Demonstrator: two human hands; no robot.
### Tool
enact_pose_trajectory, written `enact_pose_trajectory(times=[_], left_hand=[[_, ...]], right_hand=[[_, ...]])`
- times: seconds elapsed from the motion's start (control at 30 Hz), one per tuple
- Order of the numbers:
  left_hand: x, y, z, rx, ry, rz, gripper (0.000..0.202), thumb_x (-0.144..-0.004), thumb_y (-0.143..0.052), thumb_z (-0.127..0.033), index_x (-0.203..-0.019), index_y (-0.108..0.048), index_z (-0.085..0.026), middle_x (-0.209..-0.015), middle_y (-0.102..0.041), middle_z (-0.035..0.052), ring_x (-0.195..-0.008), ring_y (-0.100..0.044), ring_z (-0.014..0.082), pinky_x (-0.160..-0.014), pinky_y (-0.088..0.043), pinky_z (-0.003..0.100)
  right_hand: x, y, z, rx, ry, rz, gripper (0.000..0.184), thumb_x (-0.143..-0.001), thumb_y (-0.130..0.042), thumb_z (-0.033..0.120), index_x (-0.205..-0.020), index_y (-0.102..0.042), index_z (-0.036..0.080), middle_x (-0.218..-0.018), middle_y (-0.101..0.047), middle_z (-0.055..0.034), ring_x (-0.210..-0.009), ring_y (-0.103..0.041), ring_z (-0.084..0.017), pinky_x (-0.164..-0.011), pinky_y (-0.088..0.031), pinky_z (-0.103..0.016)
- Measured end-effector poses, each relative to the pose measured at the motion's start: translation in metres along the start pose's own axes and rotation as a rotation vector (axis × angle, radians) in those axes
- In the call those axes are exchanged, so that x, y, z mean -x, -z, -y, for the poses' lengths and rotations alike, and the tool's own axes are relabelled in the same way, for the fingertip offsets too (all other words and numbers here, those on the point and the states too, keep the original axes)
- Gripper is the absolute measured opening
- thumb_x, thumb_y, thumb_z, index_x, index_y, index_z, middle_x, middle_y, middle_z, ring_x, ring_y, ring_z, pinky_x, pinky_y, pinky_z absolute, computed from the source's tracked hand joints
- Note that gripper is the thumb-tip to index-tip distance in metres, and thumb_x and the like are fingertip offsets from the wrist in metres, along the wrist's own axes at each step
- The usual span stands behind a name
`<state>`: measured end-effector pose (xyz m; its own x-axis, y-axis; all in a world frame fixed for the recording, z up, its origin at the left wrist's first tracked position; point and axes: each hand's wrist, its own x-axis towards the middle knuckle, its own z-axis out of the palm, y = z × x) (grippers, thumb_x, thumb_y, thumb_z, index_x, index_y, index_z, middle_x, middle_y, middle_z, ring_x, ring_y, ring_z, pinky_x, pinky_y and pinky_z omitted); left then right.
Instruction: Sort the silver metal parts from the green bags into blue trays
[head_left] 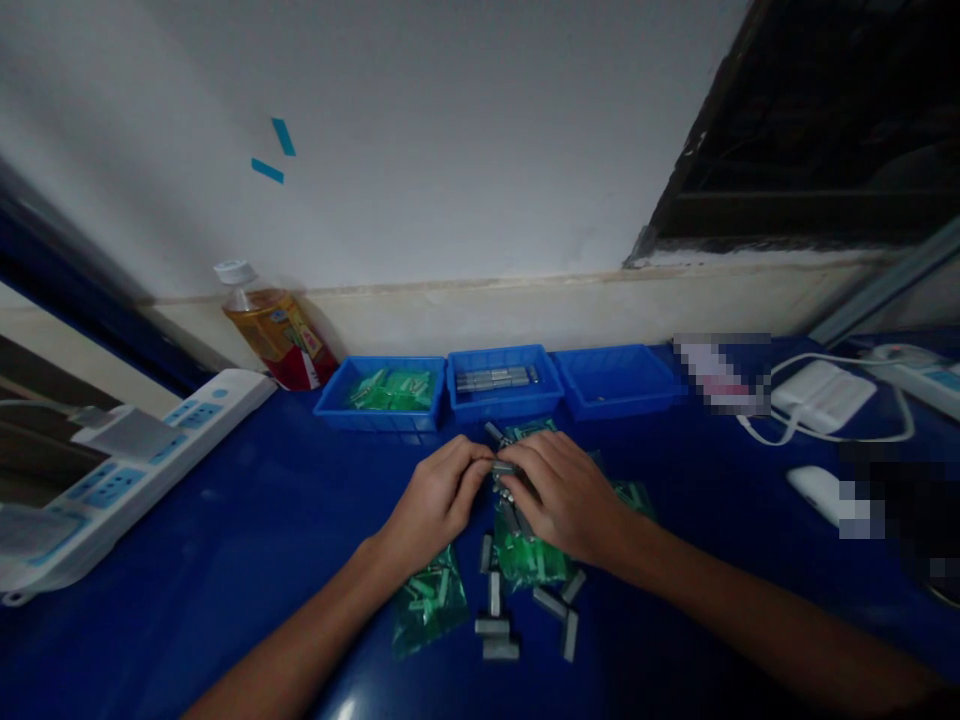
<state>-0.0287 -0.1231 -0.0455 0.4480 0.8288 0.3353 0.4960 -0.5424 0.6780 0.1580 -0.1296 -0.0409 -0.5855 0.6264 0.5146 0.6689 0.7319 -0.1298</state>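
Note:
My left hand (pixel 439 500) and my right hand (pixel 562 495) meet at the middle of the blue table, fingers curled and pinched together on a small grey metal part (pixel 501 468). Under and around them lie green plastic bags of parts (pixel 429 603) and several loose grey metal blocks (pixel 495 625). More green bags (pixel 634 495) show past my right hand.
Three blue trays stand at the wall: the left one (pixel 334 405) with green bags, the middle one (pixel 502 400) with grey rods, the right one (pixel 619 385). A drink bottle (pixel 274 330), a white power strip (pixel 135 470), a white charger with cable (pixel 821 395) and a white mouse (pixel 814 490) lie around.

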Motion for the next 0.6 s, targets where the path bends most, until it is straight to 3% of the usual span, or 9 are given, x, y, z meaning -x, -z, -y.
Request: enact_pose_trajectory(times=[0.13,0.2,0.3,0.47,0.6], left_hand=[[0.0017,-0.0017,-0.001,0.011,-0.024,0.035,0.019,-0.095,-0.038,-0.022,-0.091,-0.056,-0.017,-0.081,-0.057,0.0019,-0.077,-0.055,0.0132,-0.071,-0.043,0.025],[0.0033,-0.0018,-0.0004,0.024,-0.042,0.017,0.015,-0.094,-0.043,-0.022,-0.102,-0.054,-0.018,-0.085,-0.058,0.0019,-0.079,-0.056,0.0133,-0.072,-0.043,0.025],[0.0055,-0.002,0.0008,0.045,-0.09,-0.029,0.027,-0.09,-0.051,-0.021,-0.116,-0.048,-0.019,-0.09,-0.058,0.0025,-0.078,-0.055,0.0132,-0.07,-0.044,0.025],[0.005,-0.0015,0.0011,0.033,-0.15,0.007,0.013,-0.09,-0.049,-0.017,-0.102,-0.054,-0.019,-0.089,-0.059,0.0033,-0.083,-0.055,0.0143,-0.075,-0.044,0.026],[0.0038,0.0012,-0.0005,-0.018,-0.08,-0.029,0.012,-0.092,-0.045,-0.021,-0.092,-0.057,-0.017,-0.081,-0.058,0.0034,-0.076,-0.054,0.0145,-0.069,-0.043,0.027]], right_hand=[[0.0046,0.0039,0.0014,-0.026,-0.054,0.002,0.014,-0.091,-0.047,0.022,-0.092,-0.058,0.014,-0.08,-0.059,-0.0056,-0.076,-0.049,-0.02,-0.068,-0.034,-0.034],[0.0055,0.0047,0.0026,-0.051,-0.105,-0.032,0.015,-0.091,-0.047,0.023,-0.088,-0.059,0.014,-0.079,-0.059,-0.0053,-0.076,-0.049,-0.02,-0.068,-0.032,-0.035],[0.0051,0.0051,0.0035,-0.096,-0.122,-0.021,0.017,-0.091,-0.046,0.023,-0.085,-0.059,0.015,-0.078,-0.059,-0.005,-0.076,-0.048,-0.02,-0.068,-0.032,-0.035],[0.0042,0.0039,0.004,-0.129,-0.126,0.019,0.02,-0.092,-0.042,0.023,-0.082,-0.057,0.016,-0.075,-0.058,-0.0046,-0.074,-0.048,-0.019,-0.067,-0.032,-0.035],[0.0052,0.002,0.0046,-0.131,-0.105,-0.107,0.018,-0.09,-0.049,0.026,-0.103,-0.052,0.013,-0.095,-0.06,-0.0096,-0.088,-0.052,-0.022,-0.073,-0.038,-0.036]])
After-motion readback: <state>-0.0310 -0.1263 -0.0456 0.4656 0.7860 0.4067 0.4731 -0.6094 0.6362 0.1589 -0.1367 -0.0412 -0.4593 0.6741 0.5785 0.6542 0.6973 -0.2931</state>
